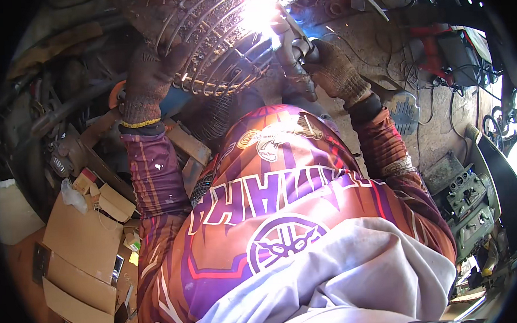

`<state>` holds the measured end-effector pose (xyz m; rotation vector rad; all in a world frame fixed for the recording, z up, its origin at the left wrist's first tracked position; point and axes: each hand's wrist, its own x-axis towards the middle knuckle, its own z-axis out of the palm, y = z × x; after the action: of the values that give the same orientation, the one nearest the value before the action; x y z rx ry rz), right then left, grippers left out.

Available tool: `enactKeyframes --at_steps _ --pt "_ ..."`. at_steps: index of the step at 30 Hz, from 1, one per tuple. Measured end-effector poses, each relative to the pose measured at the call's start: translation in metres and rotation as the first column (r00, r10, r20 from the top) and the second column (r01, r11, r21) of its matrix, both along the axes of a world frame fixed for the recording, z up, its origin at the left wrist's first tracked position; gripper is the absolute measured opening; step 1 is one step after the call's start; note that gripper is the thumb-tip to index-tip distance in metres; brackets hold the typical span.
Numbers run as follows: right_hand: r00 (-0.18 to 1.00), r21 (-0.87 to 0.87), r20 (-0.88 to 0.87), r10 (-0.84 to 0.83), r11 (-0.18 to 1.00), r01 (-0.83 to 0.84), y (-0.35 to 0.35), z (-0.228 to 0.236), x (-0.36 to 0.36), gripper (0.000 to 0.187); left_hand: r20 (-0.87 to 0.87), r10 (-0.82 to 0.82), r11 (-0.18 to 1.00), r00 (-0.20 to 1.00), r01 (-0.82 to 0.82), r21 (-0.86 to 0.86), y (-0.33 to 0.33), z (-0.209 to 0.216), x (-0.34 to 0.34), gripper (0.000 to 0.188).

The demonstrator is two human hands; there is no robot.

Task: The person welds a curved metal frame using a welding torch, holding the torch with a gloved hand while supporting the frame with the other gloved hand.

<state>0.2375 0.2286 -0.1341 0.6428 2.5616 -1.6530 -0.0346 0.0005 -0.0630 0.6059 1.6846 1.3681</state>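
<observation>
A rounded guard of curved metal wires point(216, 59) stands at the top, its bars bent round like a fan cage. My left hand point(154, 76), in a worn knit glove, is closed at the guard's left side, with the fingers partly in shadow. My right hand point(335, 71), gloved too, grips a grey metal welding electrode holder point(293, 56). Beyond the holder's tip a white-hot welding arc point(259, 12) burns against the far part of the guard. The glare hides the electrode and the exact spot it touches. Sparks and blue light show beside the arc.
Opened cardboard boxes point(80, 241) lie at the left, with metal scrap above them. Thin cables point(405, 77) run over the floor at the right, near a red-and-grey machine point(456, 55). Greasy metal engine parts point(467, 195) lie at the lower right. A grey cloth point(344, 273) hangs over my front.
</observation>
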Motion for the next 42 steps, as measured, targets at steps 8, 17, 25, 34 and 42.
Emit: enactKeyframes --at_steps 8,17,25,34,42 --pt "0.991 0.049 -0.131 0.023 0.999 -0.017 -0.002 0.005 0.002 0.035 -0.049 0.062 0.995 0.997 -0.066 -0.080 0.005 0.018 0.013 0.036" --pt "0.974 -0.405 0.097 -0.203 0.886 0.225 -0.007 0.019 0.002 0.045 0.705 -0.052 0.915 0.707 -0.249 0.317 -0.013 -0.023 -0.016 0.035" --pt "0.996 -0.227 0.001 -0.092 0.970 0.090 -0.003 0.018 0.005 0.040 0.724 -0.147 0.913 0.674 -0.189 0.361 -0.021 -0.037 -0.029 0.034" --pt "0.995 -0.369 0.009 -0.096 0.925 0.092 -0.002 0.013 0.005 0.042 0.740 -0.191 0.884 0.645 -0.215 0.416 -0.014 -0.028 -0.019 0.040" --pt "0.985 -0.261 0.013 -0.172 0.950 0.170 -0.001 0.014 0.011 0.045 0.789 -0.083 0.883 0.609 -0.322 0.341 -0.018 -0.034 -0.024 0.036"
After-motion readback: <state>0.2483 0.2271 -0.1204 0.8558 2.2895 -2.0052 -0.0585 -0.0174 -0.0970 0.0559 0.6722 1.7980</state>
